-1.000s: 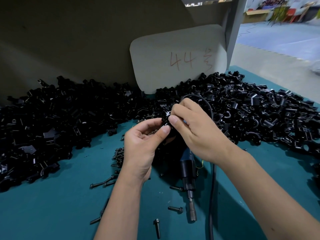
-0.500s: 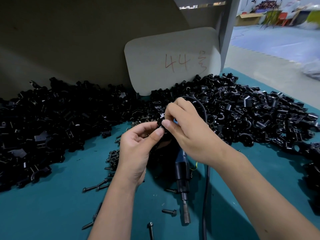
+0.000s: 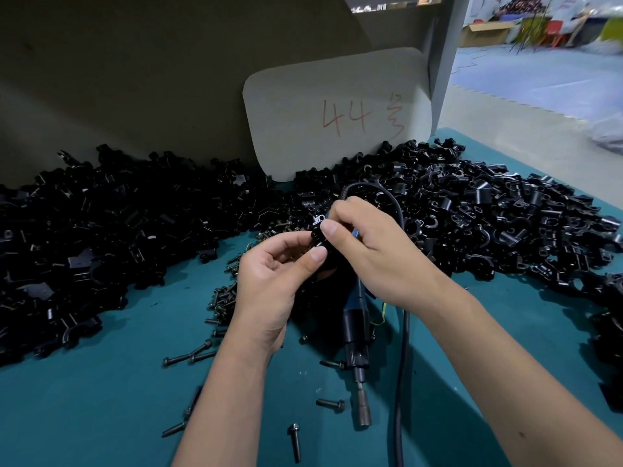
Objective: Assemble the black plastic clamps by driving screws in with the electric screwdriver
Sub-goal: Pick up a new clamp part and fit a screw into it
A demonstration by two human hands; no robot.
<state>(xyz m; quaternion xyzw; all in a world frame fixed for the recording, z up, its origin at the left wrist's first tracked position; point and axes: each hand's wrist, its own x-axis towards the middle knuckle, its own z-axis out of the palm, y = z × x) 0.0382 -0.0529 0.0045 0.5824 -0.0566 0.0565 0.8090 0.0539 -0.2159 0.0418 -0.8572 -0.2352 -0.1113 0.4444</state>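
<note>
Change: compared with the earlier frame, both hands sit in almost the same pinch at the middle of the frame; I see only a small shift of the view, and the screwdriver below them lies as before.
Left hand: my left hand (image 3: pixel 269 284) is in the centre, fingers curled, thumb and forefinger pinching the lower side of a small black plastic clamp (image 3: pixel 317 238).
Right hand: my right hand (image 3: pixel 374 251) comes from the lower right and pinches the same clamp from above with thumb and forefinger; the other fingers are curled.
Clamp: it is held between the two hands, above the table, just in front of the piles; most of it is hidden by the fingertips.
Screwdriver: the blue and black electric screwdriver (image 3: pixel 355 335) lies on the teal table surface (image 3: pixel 101 399) under the hands, its metal tip pointing to the bottom of the frame; no hand touches it.
Cable: a black cable (image 3: pixel 403 365) runs from the bottom edge up past the right wrist and loops over the right hand.
Screws: loose dark metal screws (image 3: pixel 330 404) are scattered in the lower centre, and more lie left of the left hand.
Piles: big heaps of black plastic clamp parts (image 3: pixel 488 210) fill the left and right of the frame.
Card: a pale rounded card with "44" written in red (image 3: pixel 337 116) leans on the grey wall in the upper centre.
</note>
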